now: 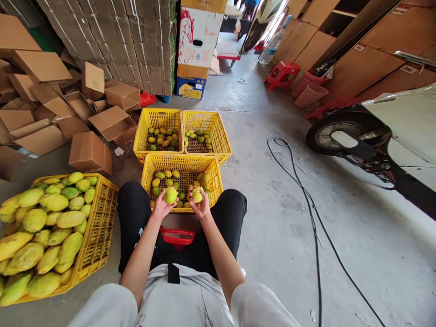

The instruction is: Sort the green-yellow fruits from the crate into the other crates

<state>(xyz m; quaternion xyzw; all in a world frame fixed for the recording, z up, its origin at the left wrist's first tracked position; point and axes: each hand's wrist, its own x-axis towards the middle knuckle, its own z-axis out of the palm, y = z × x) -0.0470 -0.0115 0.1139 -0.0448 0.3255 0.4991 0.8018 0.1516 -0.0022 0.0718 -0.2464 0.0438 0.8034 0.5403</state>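
Shows two back crates (158,117) beyond the near yellow crate (184,164); left of it, a heaped fruit crate (99,227) and, farther back, cardboard boxes (90,154); right of it, black cable (318,272). Grips a rounded green-yellow fruit (170,195) in left hand (161,208) and a paler yellow fruit (197,194) in right hand (202,207), both over that crate's near side. Cannot tell direction or long axis of either, partly covered by fingers.

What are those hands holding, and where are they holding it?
The left hand holds a yellow-green fruit around its sides; the right hand holds another fruit, also around its sides.
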